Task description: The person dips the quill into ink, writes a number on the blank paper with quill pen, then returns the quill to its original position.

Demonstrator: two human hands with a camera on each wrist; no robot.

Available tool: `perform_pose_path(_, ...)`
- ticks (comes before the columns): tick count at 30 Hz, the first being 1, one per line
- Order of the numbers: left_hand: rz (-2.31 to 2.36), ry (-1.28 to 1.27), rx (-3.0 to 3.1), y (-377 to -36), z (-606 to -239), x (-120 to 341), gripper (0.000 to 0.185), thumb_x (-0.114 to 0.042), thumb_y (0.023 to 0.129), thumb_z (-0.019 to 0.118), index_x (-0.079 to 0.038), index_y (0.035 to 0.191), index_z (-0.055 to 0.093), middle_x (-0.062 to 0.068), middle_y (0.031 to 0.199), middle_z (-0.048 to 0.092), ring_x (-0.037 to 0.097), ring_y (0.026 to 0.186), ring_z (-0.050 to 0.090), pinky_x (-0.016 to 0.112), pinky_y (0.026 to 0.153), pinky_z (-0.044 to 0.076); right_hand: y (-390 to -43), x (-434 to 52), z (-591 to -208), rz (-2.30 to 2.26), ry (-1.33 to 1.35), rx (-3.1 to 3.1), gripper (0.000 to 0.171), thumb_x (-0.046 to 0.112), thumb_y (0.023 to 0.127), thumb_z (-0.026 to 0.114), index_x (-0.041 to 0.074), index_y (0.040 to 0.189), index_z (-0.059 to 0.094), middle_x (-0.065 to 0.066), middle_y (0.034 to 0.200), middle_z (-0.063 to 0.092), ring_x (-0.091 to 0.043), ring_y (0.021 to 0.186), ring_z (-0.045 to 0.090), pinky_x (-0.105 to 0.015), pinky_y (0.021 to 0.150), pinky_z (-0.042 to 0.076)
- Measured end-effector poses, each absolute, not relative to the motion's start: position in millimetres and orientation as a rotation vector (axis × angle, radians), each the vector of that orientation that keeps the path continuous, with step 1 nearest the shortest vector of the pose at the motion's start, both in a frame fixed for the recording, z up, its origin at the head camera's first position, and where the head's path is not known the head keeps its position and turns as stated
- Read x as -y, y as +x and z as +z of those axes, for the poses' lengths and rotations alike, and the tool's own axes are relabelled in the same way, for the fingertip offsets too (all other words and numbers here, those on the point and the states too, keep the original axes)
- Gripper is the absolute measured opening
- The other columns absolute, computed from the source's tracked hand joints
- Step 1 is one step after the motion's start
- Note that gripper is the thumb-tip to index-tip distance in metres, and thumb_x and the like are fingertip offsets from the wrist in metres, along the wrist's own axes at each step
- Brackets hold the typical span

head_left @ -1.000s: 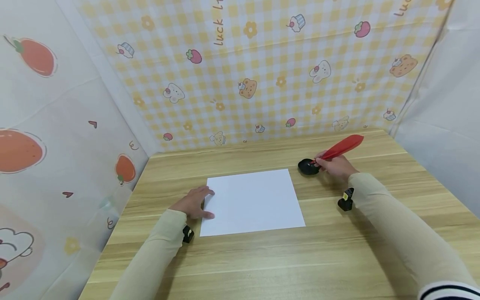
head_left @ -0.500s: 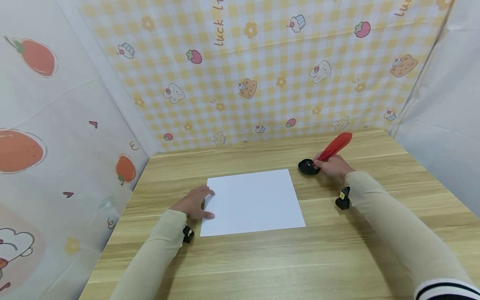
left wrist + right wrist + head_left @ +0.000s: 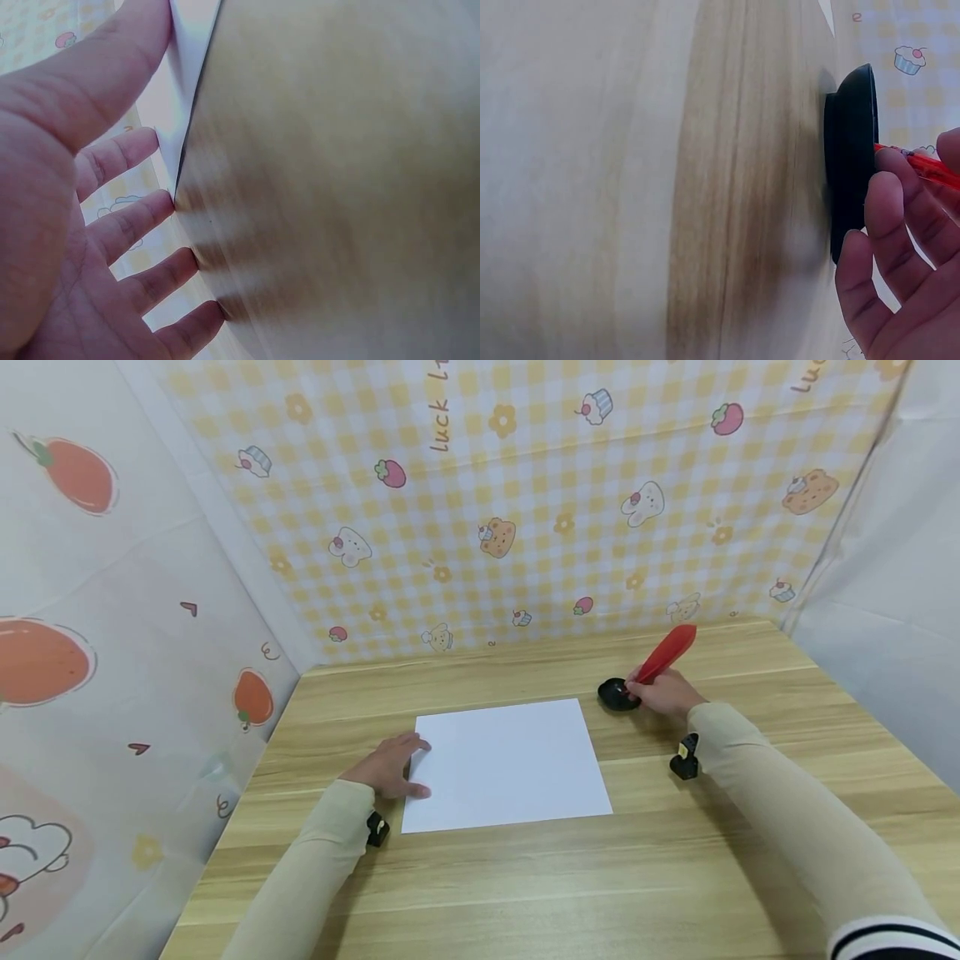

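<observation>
A red feather pen is being pinched near its lower end by the curled fingers of the right hand, on the far right part of the wooden table. Its thin red shaft is being held between the fingertips, right over a black round holder that is sitting on the table just beside the hand. The pen's long axis is being kept tilted, its lower tip pointing down towards the holder and its feathered end pointing up and away to the right, towards the checked backdrop. Whether the tip is touching the holder cannot be told.

A white sheet of paper is being held down at its left edge by the left hand, whose fingers are being kept straight and spread, with the thumb lying on the sheet's corner. The sheet is lying flat in the middle of the table, well apart from the holder.

One pen, one holder and one sheet are being shown, with two hands at work.
</observation>
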State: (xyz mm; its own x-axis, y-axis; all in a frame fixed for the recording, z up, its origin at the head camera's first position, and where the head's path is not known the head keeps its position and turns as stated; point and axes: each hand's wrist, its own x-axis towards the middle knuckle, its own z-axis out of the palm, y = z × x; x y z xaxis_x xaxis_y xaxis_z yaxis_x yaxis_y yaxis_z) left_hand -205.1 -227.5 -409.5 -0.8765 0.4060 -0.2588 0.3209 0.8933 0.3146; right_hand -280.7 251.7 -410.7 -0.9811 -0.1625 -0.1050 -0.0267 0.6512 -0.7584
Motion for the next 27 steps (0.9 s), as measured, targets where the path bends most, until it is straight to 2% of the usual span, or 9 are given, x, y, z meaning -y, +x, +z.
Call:
perform_pose_path(9, 0.388, 0.546, -2.739, -207, -412, 229, 0.074, -0.035, 0.079, 0.080, -0.005, 0.139, 0.047, 0.022, 0.152, 0.031, 0.042, 0.138, 0.026, 0.055, 0.109, 0.026, -281, -251, -407, -1.236, -0.152, -2.695, 0.024, 0.021, 0.100, 0.051, 0.001, 0.113, 0.059, -0.015, 0.101, 0.066, -0.025, 0.083, 0.062, -0.033, 0.074, 0.049)
perform_pose_path(16, 0.387, 0.567, -2.741, -205, -409, 229, 0.073, -0.034, 0.080, 0.080, -0.003, 0.138, 0.047, 0.025, 0.151, 0.031, 0.045, 0.137, 0.027, 0.057, 0.109, 0.026, -281, -246, -401, -1.378, -0.150, -2.620, 0.029, 0.021, 0.101, 0.051, -0.002, 0.118, 0.058, -0.017, 0.102, 0.065, -0.021, 0.076, 0.060, -0.033, 0.069, 0.050)
perform_pose_path(19, 0.388, 0.570, -2.741, -205, -409, 228, 0.074, -0.033, 0.080, 0.080, -0.003, 0.138, 0.047, 0.025, 0.151, 0.030, 0.045, 0.137, 0.027, 0.057, 0.109, 0.026, -281, -242, -400, -1.389, -0.151, -2.606, 0.033, 0.023, 0.102, 0.050, -0.002, 0.122, 0.057, -0.019, 0.107, 0.064, -0.020, 0.079, 0.062, -0.035, 0.069, 0.050)
perform_pose_path(27, 0.367, 0.573, -2.739, -207, -411, 229, 0.075, -0.035, 0.081, 0.079, -0.003, 0.139, 0.046, 0.024, 0.151, 0.031, 0.043, 0.137, 0.027, 0.056, 0.109, 0.025, -281, -228, -397, -1.429, -0.174, -2.583, 0.036, 0.026, 0.101, 0.051, -0.002, 0.124, 0.056, -0.018, 0.108, 0.065, -0.021, 0.084, 0.062, -0.030, 0.070, 0.051)
